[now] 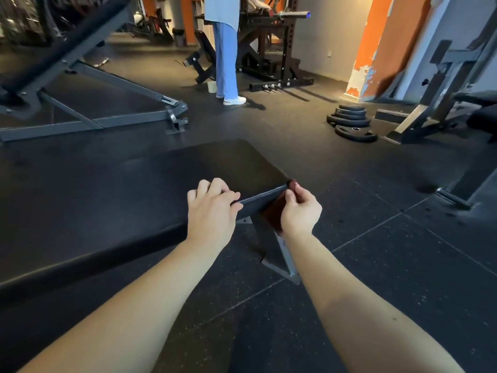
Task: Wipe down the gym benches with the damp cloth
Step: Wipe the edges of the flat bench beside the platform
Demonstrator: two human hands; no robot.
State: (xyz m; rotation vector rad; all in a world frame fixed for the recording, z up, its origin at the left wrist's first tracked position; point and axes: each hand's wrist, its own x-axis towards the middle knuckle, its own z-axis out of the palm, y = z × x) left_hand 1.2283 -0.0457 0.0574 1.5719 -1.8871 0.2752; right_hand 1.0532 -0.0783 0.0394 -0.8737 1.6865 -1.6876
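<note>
A flat black padded bench (134,189) runs from the lower left towards the middle of the head view. My two hands meet at its near right end. My right hand (301,211) grips a dark reddish-brown cloth (273,212), which wraps over the bench's corner and hangs down its side. My left hand (212,211) holds the pad's end edge just left of the cloth, fingers curled on top and thumb below. Most of the cloth is hidden behind my right hand.
The bench's grey steel foot (285,265) stands on the rubber floor under my hands. A grey incline bench (94,76) stands at the back left. A person in blue trousers (226,57) stands by a dark rack (274,44). Stacked weight plates (352,122) and another machine (443,90) are at the right.
</note>
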